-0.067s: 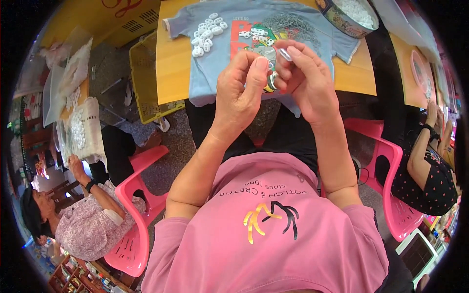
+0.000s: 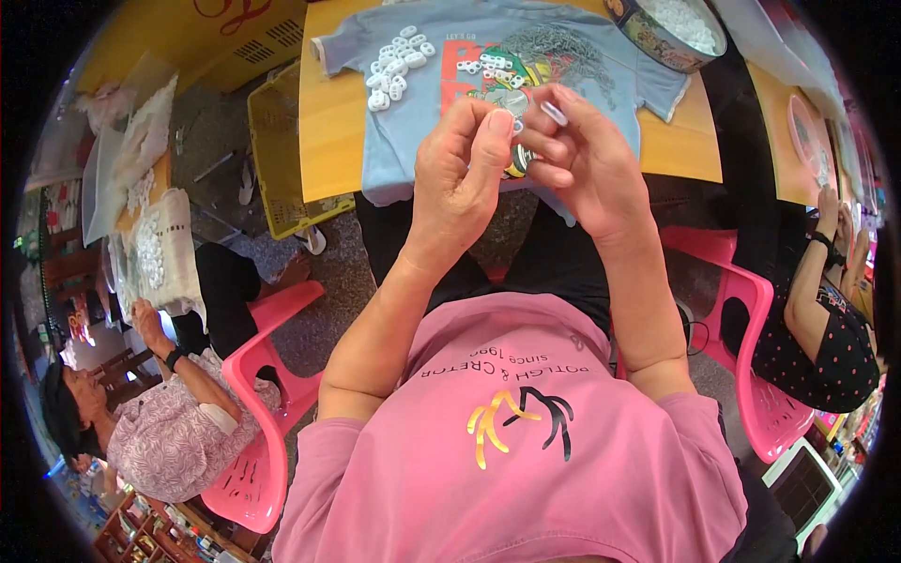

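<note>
Above the near edge of a blue T-shirt (image 2: 394, 141) spread on the table, both my hands are raised close together. My left hand (image 2: 457, 174) is closed in a pinch, thumb against forefinger, with a tiny pale bit just showing at the tips; its kind is unclear. Between the thumb and forefinger of my right hand (image 2: 601, 169) is a small white oval plastic piece (image 2: 554, 114), its other fingers curled loosely. Beyond the hands lie smaller white pieces (image 2: 495, 68) and a heap of small grey metal parts (image 2: 560, 49). White oval pieces with holes (image 2: 398, 64) lie to the left.
A round tin (image 2: 690, 56) of white bits stands at the table's (image 2: 328, 141) far right. A yellow crate (image 2: 282, 169) sits on the floor to the left. Pink chairs (image 2: 272, 375) flank me, with a person (image 2: 178, 422) seated left and another (image 2: 807, 328) right.
The fingers of my right hand have shifted slightly, and the white oval piece has moved a little right and down. My left hand stays nearly in place.
</note>
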`<action>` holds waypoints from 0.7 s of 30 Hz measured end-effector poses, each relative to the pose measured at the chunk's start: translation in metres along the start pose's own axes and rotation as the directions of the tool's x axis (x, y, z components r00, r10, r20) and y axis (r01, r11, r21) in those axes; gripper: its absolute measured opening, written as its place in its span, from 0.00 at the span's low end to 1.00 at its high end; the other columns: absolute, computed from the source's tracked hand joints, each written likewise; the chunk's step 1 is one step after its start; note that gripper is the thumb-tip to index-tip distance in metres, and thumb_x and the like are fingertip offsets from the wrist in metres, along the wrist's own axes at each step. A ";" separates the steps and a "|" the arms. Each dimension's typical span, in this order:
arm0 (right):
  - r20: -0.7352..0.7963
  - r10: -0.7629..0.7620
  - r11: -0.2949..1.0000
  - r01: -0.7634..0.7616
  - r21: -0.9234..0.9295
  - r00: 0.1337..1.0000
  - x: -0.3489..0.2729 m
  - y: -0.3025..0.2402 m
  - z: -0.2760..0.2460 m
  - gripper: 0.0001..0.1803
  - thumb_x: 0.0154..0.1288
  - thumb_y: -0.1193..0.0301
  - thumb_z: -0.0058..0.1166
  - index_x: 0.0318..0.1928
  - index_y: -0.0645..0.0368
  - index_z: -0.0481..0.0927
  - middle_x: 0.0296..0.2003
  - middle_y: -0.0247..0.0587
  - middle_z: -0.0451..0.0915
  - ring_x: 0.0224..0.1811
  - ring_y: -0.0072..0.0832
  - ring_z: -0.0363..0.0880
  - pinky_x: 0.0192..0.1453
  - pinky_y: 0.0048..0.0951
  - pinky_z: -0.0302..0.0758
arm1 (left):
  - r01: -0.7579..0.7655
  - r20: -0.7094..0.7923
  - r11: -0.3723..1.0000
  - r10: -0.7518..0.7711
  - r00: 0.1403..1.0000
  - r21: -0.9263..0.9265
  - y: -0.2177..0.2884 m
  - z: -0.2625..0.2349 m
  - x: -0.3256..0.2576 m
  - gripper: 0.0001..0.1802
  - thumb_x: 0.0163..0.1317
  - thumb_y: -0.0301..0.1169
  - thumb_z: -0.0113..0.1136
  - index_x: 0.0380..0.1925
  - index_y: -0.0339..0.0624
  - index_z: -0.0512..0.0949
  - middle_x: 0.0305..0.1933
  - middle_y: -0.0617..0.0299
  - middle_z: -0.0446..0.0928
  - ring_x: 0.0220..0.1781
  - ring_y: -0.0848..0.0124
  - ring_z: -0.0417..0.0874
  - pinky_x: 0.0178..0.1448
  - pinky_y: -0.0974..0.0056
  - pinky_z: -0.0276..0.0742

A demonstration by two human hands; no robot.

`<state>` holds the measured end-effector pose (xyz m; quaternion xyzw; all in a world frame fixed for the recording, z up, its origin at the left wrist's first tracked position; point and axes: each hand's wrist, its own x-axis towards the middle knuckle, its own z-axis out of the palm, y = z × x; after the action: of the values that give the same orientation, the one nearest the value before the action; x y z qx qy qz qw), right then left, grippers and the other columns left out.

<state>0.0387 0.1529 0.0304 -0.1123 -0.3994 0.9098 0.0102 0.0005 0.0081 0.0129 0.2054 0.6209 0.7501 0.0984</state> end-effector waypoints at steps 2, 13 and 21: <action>0.159 0.238 0.924 -0.274 0.268 0.958 0.003 -0.001 -0.008 0.15 0.75 0.61 0.45 0.49 0.59 0.75 0.26 0.27 0.65 0.22 0.12 0.60 0.22 0.13 0.59 | 0.006 0.016 0.998 -0.005 1.000 -0.057 -0.001 0.000 0.000 0.12 0.73 0.34 0.50 0.33 0.38 0.73 0.26 0.70 0.70 0.29 0.84 0.67 0.32 0.75 0.65; 0.360 -0.364 0.346 0.484 -0.804 0.859 -0.001 -0.015 -0.008 0.07 0.69 0.74 0.54 0.44 0.64 0.79 0.31 0.33 0.79 0.29 0.16 0.72 0.32 0.20 0.68 | 0.151 0.170 0.968 -0.117 0.978 -0.200 0.003 -0.015 0.004 0.13 0.74 0.36 0.48 0.33 0.40 0.72 0.27 0.70 0.71 0.31 0.83 0.69 0.37 0.74 0.66; 0.766 -0.334 -0.098 0.788 -0.608 0.549 0.009 -0.032 -0.010 0.05 0.65 0.77 0.56 0.40 0.63 0.77 0.29 0.42 0.77 0.28 0.38 0.75 0.30 0.29 0.70 | 0.171 0.252 0.966 -0.120 0.960 -0.192 0.009 -0.015 0.004 0.14 0.74 0.37 0.47 0.33 0.39 0.71 0.28 0.69 0.70 0.31 0.81 0.68 0.38 0.74 0.65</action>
<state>0.0297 0.1824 0.0455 0.2676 -0.8535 0.3639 0.2598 -0.0086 -0.0052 0.0200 0.2359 0.5344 0.7726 0.2488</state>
